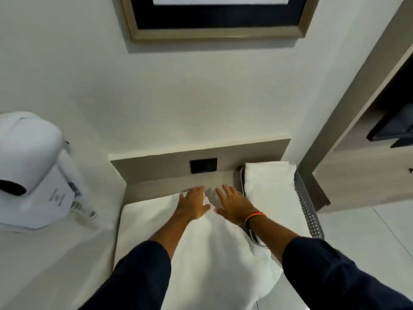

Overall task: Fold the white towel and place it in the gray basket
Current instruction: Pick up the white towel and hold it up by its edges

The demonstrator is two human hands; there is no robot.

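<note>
A white towel (201, 247) lies spread over a narrow grey counter (156, 186) and hangs off its near edge. My left hand (193, 204) rests flat on the towel's far edge with fingers apart. My right hand (234, 205) lies flat beside it, fingers spread, a beaded band on its wrist. Neither hand grips the cloth. The gray basket (309, 211), perforated, stands at the counter's right end, just right of my right hand. A folded white towel (268, 186) lies inside it.
A white wall-mounted hair dryer (33, 171) with a coiled cord hangs at the left. A dark socket plate (203, 165) sits in the counter's back panel. A framed picture (219, 16) hangs above. A wooden cabinet with an open shelf (368, 130) stands at the right.
</note>
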